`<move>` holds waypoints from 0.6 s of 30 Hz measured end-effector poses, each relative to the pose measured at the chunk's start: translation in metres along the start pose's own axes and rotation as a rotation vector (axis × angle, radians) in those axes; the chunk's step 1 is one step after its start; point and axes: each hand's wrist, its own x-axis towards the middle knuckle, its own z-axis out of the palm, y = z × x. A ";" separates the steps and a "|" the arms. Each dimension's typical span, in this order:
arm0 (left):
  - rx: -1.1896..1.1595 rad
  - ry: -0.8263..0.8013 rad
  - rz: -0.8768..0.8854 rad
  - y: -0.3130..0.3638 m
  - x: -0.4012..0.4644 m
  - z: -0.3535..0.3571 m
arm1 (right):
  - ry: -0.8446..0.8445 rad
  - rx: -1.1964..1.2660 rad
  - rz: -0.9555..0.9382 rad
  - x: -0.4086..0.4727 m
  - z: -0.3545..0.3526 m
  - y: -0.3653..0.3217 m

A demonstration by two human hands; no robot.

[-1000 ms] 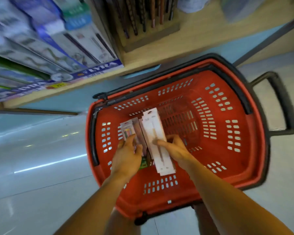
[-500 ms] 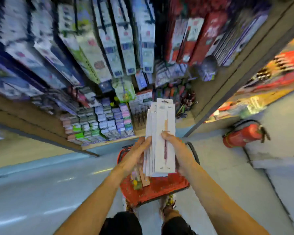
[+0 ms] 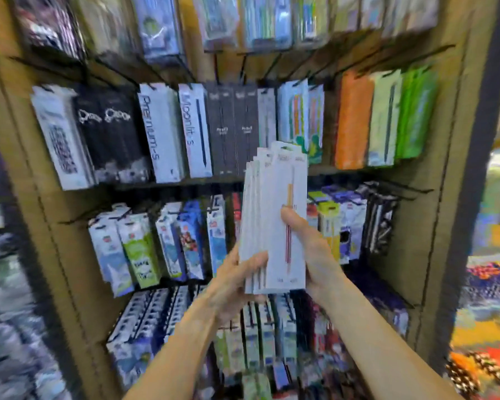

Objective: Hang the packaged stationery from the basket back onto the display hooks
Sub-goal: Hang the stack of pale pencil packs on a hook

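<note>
At rack front | hands [image 3: 274, 267] grip white pen packs [image 3: 274, 215] | rack labels blurred

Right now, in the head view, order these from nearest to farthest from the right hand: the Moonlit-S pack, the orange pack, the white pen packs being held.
1. white pen packs: in the right hand itself.
2. Moonlit-S pack: up and left, middle row.
3. orange pack: up and right, same row; close to Moonlit-S, a loose call.

Stack of packages [image 3: 274, 215] upright between both hands, before display hooks [image 3: 274, 64].
</note>
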 end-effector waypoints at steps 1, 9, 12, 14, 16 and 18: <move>-0.002 -0.025 0.033 0.016 0.004 0.001 | -0.008 -0.027 -0.035 0.002 0.007 -0.014; -0.091 -0.097 0.140 0.054 0.017 0.006 | 0.127 -0.192 -0.323 0.001 0.029 -0.062; -0.137 -0.087 0.151 0.058 0.027 0.006 | 0.159 -0.199 -0.380 0.011 0.026 -0.066; -0.133 -0.055 0.161 0.059 0.036 0.001 | 0.146 -0.188 -0.374 0.018 0.024 -0.068; -0.124 -0.037 0.184 0.064 0.041 -0.002 | 0.115 -0.186 -0.366 0.028 0.020 -0.071; -0.134 -0.009 0.210 0.069 0.048 -0.002 | 0.104 -0.205 -0.376 0.042 0.016 -0.075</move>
